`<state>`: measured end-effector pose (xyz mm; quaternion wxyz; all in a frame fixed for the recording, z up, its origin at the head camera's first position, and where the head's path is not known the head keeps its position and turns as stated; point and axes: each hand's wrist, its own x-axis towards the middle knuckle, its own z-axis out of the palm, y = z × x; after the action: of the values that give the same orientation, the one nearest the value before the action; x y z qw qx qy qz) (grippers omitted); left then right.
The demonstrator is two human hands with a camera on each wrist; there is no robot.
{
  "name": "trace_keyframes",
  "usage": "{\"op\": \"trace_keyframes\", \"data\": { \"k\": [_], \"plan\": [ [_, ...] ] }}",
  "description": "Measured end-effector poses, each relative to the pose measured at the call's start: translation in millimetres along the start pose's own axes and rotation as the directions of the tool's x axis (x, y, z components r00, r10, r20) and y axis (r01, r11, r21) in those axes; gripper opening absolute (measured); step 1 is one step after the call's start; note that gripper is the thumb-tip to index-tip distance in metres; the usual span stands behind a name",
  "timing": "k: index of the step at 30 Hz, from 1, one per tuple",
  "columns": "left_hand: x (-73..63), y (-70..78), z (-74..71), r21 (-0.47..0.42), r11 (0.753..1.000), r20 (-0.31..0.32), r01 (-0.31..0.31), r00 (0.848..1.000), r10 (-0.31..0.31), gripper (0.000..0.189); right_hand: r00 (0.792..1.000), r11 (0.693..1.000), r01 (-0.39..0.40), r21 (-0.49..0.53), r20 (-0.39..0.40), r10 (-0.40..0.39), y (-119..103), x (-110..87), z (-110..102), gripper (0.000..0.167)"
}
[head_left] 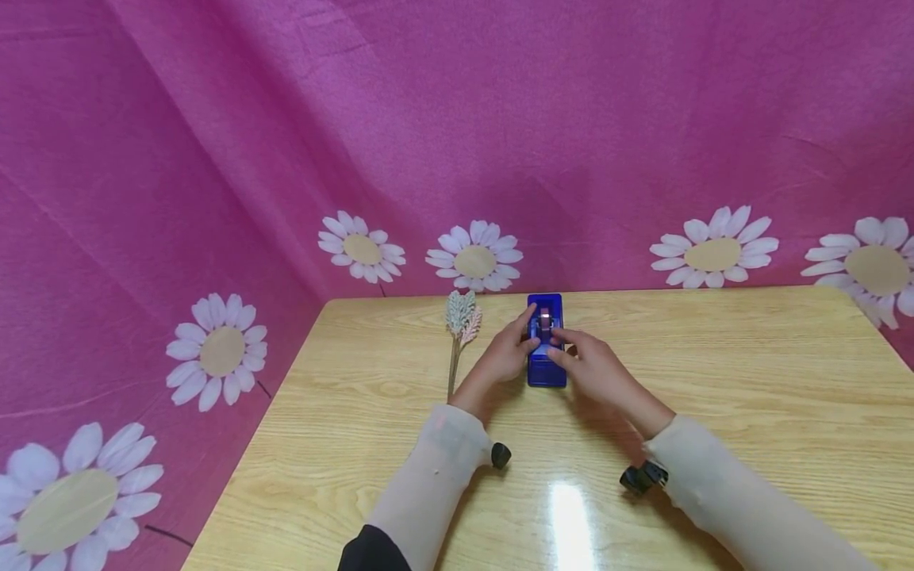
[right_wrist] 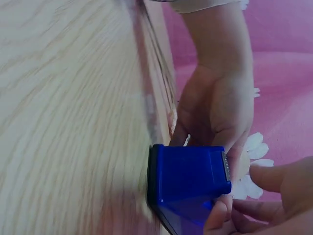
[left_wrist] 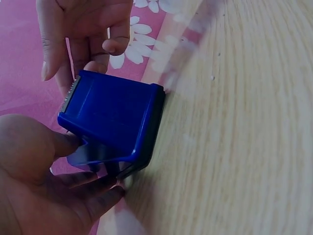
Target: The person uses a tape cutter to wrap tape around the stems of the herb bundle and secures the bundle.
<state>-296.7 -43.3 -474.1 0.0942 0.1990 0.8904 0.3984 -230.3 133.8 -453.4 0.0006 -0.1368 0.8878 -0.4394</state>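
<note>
Object: a blue tape dispenser [head_left: 546,342] is stood on the wooden table [head_left: 714,381], toward the far edge and near the middle of its width, with its serrated cutter end [left_wrist: 69,94] turned up and away from the base.
Left hand: the left hand [head_left: 505,354] is laid against the dispenser's left side; in the left wrist view its thumb is pressed on the blue body near the opening and its fingers [left_wrist: 83,178] are curled under the lower part, so the dispenser is grasped.
Right hand: the right hand [head_left: 596,369] is set at the dispenser's right side and top; in the right wrist view its fingertips [right_wrist: 218,218] are seen touching the translucent blue part. Whether it is truly gripped or only touched cannot be told.
Tape: a pale strip is seen at the top of the dispenser in the head view; more cannot be made out.
Left of the dispenser: an artificial sprig [head_left: 461,325] with pale green and pink leaves is lain on the table, just beside the left hand, stem toward the near side.
Sleeves: both forearms are covered in cream sleeves [head_left: 435,468].
Backdrop: a magenta cloth [head_left: 457,127] printed with white daisies is hung behind and to the left of the table.
</note>
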Motion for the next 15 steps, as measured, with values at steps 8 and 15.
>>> {"op": "trace_keyframes", "data": {
  "k": [8, 15],
  "plan": [
    [-1.7, -2.0, 1.5, -0.05, 0.999, -0.011, -0.012, 1.0, 0.011, 0.063, 0.99, 0.974, -0.139, 0.177, 0.019, 0.138, -4, 8.1, -5, 0.043],
    [-2.4, -3.3, 1.6, -0.057, 0.998, -0.005, -0.014, 1.0, 0.014, 0.063, 0.973, 0.941, -0.23, 0.247, 0.042, 0.227, -2, 15.1, -1, 0.036]
  ]
}}
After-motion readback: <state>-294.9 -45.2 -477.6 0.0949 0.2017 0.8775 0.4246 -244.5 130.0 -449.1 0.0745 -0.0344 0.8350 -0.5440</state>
